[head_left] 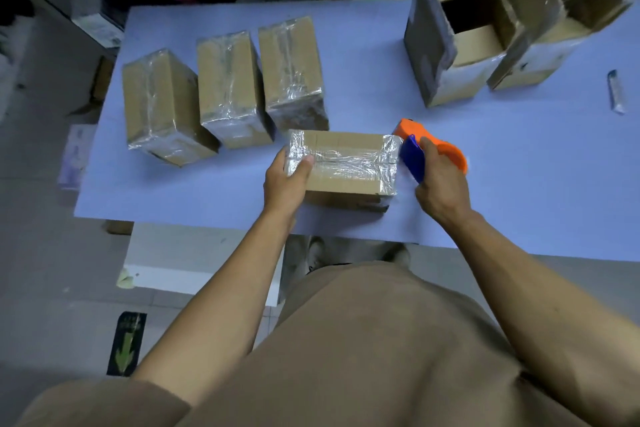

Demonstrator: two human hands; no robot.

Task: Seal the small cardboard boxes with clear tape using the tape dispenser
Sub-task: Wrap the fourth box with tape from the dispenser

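A small cardboard box (346, 170) lies near the front edge of the pale blue table (519, 184), with clear tape along its top seam and over both ends. My left hand (285, 184) grips its left end, thumb on top. My right hand (441, 184) holds the orange and blue tape dispenser (414, 152), whose blue blade end touches the box's right end. Three taped cardboard boxes (228, 90) stand in a row behind it, toward the left.
Two open cardboard boxes (460, 45) with raised flaps stand at the back right. A small clear strip (615, 92) lies near the right edge. Shelving and clothes lie beyond the table, and the floor drops off to the left.
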